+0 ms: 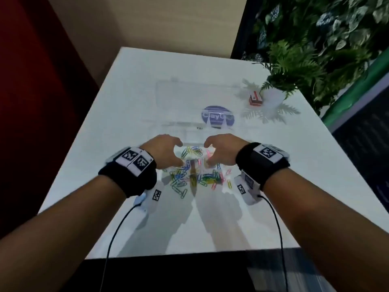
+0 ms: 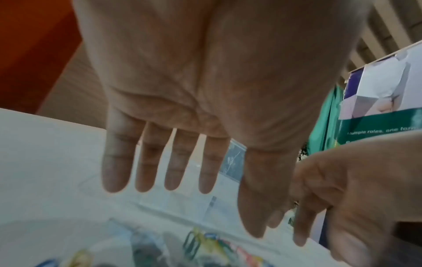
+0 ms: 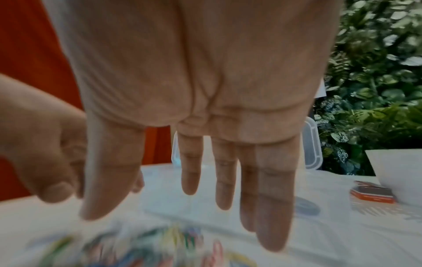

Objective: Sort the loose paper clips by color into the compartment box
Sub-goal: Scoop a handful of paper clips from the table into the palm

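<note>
A heap of colored paper clips lies on the white table, blurred in the wrist views. Just beyond the heap stands the clear compartment box, faint against the table; its contents cannot be made out. My left hand hovers over the heap's left side and my right hand over its right side. The left wrist view shows the left hand with straight, spread fingers holding nothing. The right hand is likewise spread and empty.
A white plant pot and a small red box stand at the back right. A round blue label lies by the box. Foliage lines the right side. Wrist cables hang over the table's near edge.
</note>
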Action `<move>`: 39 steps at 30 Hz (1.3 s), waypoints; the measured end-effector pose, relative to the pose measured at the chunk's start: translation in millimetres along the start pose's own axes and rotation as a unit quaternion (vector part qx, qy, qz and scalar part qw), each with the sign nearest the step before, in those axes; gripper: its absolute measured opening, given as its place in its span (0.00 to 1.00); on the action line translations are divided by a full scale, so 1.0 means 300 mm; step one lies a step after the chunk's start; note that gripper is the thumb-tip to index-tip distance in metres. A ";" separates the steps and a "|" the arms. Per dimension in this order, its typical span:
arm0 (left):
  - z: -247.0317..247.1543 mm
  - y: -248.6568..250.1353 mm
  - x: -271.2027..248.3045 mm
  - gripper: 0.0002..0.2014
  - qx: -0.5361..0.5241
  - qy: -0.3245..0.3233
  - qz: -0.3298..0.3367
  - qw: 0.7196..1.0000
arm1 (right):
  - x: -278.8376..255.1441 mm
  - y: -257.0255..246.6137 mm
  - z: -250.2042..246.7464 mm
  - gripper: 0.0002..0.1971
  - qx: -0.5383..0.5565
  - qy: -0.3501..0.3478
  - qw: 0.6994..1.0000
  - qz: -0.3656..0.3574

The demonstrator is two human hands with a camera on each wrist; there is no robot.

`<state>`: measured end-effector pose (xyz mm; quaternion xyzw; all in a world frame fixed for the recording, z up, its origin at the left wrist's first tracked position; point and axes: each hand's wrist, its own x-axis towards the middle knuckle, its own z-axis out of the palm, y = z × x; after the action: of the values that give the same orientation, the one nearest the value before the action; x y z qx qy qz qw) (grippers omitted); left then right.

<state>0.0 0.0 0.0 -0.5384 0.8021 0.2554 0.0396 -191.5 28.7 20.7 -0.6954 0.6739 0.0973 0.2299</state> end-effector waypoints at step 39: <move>0.175 0.037 0.009 0.15 -0.132 0.056 -0.015 0.990 | 0.053 -0.061 0.191 0.30 0.013 0.046 0.997 -0.061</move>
<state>-22.0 24.6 -42.4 -0.5644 0.7541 0.3278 -0.0725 -162.3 40.1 -33.1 -0.7360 0.6410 0.0423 0.2136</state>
